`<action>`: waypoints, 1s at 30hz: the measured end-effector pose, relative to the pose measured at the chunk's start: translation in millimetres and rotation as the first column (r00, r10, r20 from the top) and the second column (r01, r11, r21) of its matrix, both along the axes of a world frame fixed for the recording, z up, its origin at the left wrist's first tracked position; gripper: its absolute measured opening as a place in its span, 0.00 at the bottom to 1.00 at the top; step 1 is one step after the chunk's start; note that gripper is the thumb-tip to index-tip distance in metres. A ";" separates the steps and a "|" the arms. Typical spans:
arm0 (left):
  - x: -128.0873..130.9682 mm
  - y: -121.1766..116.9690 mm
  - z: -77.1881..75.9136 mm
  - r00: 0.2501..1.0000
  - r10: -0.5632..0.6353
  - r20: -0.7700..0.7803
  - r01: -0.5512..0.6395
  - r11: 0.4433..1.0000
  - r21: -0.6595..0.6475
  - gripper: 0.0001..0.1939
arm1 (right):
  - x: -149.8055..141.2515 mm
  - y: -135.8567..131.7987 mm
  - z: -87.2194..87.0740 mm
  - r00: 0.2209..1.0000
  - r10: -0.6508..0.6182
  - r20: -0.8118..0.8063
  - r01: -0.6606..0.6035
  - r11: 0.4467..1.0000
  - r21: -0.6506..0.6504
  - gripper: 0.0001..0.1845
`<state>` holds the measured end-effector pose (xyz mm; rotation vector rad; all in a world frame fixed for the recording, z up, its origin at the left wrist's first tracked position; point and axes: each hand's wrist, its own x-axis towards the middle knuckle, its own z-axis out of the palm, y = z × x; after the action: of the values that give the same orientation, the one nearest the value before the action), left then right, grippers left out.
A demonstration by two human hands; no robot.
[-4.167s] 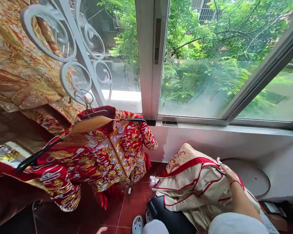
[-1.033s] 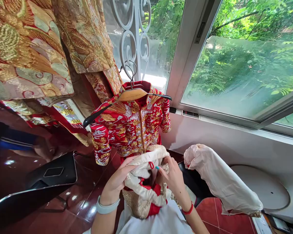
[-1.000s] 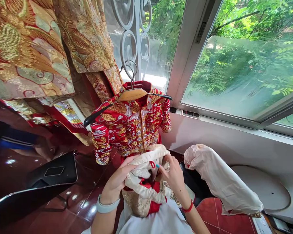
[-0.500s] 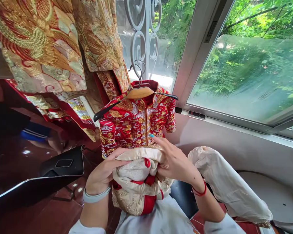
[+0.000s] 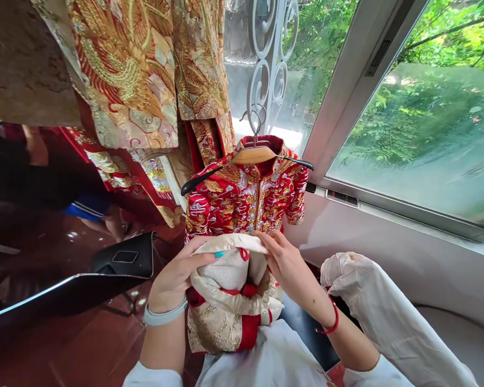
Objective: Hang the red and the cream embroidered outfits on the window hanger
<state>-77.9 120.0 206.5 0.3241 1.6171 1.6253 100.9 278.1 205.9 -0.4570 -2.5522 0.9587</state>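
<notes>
Bunched in my lap is a cream garment (image 5: 215, 325) with gold beadwork and red trim. A small red loop (image 5: 244, 253) shows just under its satin top edge. My left hand (image 5: 173, 277) grips that edge at the left, its thumb with a teal nail lying on the fabric. At the other end of the edge, my right hand (image 5: 284, 263) is closed on the cloth, its fingertips partly hidden. Directly beyond hangs a red jacket (image 5: 242, 207) with gold and silver embroidery, with a wood-and-black hanger (image 5: 253, 156) across its front.
Gold embroidered garments (image 5: 137, 80) hang at upper left. A black bag (image 5: 123, 255) lies at left. White cloth (image 5: 379, 301) drapes at right. A phone-like object (image 5: 342, 198) rests on the windowsill beside the window (image 5: 419, 118). Part of another person (image 5: 91, 207) shows at far left.
The view has turned to the left, so the surroundings appear further right. My right hand has come down onto the satin edge, and my left thumb now lies across it.
</notes>
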 end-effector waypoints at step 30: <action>90.0 58.0 -192.7 0.736 -0.016 -0.676 -0.220 0.940 -0.262 0.39 | -58.6 70.3 45.0 0.878 -0.246 -0.412 -0.041 0.818 -0.574 0.22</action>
<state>12.1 177.9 13.7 0.7185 2.4596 1.3430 42.3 348.4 250.9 -0.4472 -1.7541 1.5760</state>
